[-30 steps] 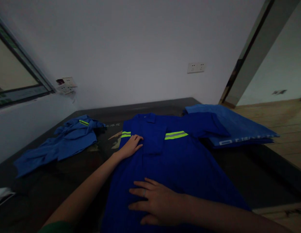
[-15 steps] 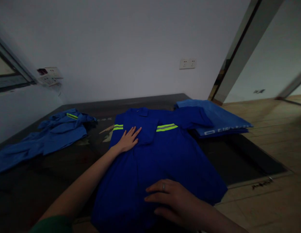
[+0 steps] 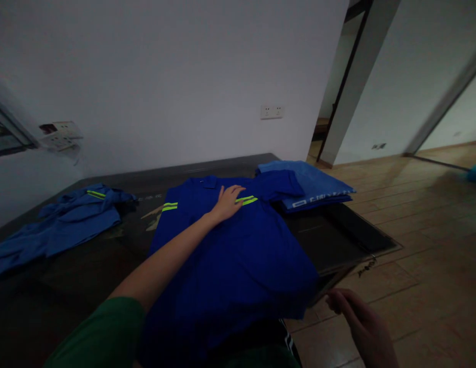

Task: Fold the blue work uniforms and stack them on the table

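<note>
A dark blue work shirt [image 3: 238, 255] with yellow-green reflective stripes lies spread out, collar away from me, its lower part hanging at the near table edge. My left hand [image 3: 227, 203] rests flat on the chest of the shirt, beside the right-hand stripe, fingers stretched out. Off to the right, past the shirt's lower right corner, is my right hand [image 3: 360, 322], with fingers curled together. Whether anything is between those fingers is hidden. A short sleeve of the shirt reaches over a folded pile of blue cloth [image 3: 314, 179].
The dark table [image 3: 318, 237] stands against a white wall with a socket [image 3: 272, 112]. Another blue garment [image 3: 80, 220] with a reflective stripe lies crumpled at the left. Tiled floor [image 3: 414, 214] and a doorway [image 3: 337, 82] are on the right.
My left hand has slid right across the shirt's chest. My right hand has moved off the shirt to the right and its fingers have curled. The view has turned rightward.
</note>
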{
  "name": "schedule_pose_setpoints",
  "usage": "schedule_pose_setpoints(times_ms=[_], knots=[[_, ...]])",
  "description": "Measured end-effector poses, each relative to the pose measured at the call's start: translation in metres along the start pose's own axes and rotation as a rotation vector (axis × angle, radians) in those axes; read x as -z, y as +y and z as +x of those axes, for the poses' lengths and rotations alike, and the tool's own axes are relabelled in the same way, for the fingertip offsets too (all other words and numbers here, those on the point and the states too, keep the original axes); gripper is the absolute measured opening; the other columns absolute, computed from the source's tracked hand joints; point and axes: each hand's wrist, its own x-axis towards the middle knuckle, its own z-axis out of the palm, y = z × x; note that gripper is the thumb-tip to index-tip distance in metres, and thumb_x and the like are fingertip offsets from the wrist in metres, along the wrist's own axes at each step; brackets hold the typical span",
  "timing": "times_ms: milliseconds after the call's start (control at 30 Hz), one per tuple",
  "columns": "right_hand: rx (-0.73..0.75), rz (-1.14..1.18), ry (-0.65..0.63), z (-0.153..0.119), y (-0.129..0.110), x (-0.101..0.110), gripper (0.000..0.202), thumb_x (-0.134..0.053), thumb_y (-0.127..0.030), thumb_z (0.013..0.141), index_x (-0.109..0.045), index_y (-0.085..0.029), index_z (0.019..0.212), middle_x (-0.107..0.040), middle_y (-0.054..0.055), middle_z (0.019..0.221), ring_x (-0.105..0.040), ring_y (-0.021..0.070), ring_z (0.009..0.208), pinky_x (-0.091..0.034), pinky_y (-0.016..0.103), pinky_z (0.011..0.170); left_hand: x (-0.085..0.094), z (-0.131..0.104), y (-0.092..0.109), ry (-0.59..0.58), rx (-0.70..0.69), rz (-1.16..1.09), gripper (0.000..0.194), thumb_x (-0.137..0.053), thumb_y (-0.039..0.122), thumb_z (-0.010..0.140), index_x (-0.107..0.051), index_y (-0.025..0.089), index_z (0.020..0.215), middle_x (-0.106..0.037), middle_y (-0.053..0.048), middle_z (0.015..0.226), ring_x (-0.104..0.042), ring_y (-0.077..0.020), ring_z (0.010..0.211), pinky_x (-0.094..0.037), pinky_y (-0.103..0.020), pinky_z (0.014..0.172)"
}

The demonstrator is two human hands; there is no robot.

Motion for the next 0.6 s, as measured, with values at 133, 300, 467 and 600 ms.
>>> schedule_pose_setpoints(times_ms=[133, 300, 467, 600], knots=[[-0.020, 0.096, 0.098, 0.001, 0.053, -0.022, 0.049, -0.062, -0.054, 0.075, -0.064, -0.019, 0.110, -0.068, 0.011, 0.108, -0.066, 0.0250, 0.096, -0.057, 0.032, 0.072, -0.037, 0.060, 0.088, 0.012, -0.209, -0.036, 0.043, -0.048, 0.023, 0.088, -0.047, 0.023, 0.130, -0.051, -0.005, 0.135, -0.043, -0.0200, 0.128, -0.022, -0.044, 0.115], [0.023, 0.138, 0.031, 0.008, 0.094, -0.061, 0.052, -0.064, -0.056, 0.072, -0.067, -0.019, 0.108, -0.066, 0.013, 0.117, -0.063, 0.0282, 0.107, -0.054, 0.037, 0.089, -0.084, 0.107, 0.139, 0.000, -0.123, -0.088, 0.042, -0.063, 0.029, 0.081, -0.055, 0.019, 0.121, -0.055, -0.011, 0.126, -0.049, -0.0280, 0.120, -0.040, -0.044, 0.101], [-0.114, 0.222, -0.025, -0.005, 0.092, -0.068, 0.060, -0.064, -0.062, 0.070, -0.066, -0.018, 0.112, -0.066, 0.013, 0.120, -0.059, 0.0317, 0.114, -0.052, 0.040, 0.093, -0.093, 0.128, 0.133, 0.022, 0.051, -0.210, 0.020, -0.057, 0.022, 0.085, -0.063, 0.020, 0.104, -0.065, -0.010, 0.108, -0.059, -0.0267, 0.107, -0.046, -0.041, 0.093], [-0.164, 0.209, 0.040, -0.028, 0.068, -0.062, 0.057, -0.058, -0.061, 0.076, -0.061, -0.020, 0.116, -0.064, 0.011, 0.122, -0.055, 0.0295, 0.120, -0.049, 0.039, 0.097, -0.067, 0.139, 0.098, 0.141, 0.231, -0.347, 0.026, -0.052, 0.022, 0.089, -0.058, 0.015, 0.113, -0.064, -0.013, 0.115, -0.059, -0.0246, 0.110, -0.046, -0.036, 0.095]])
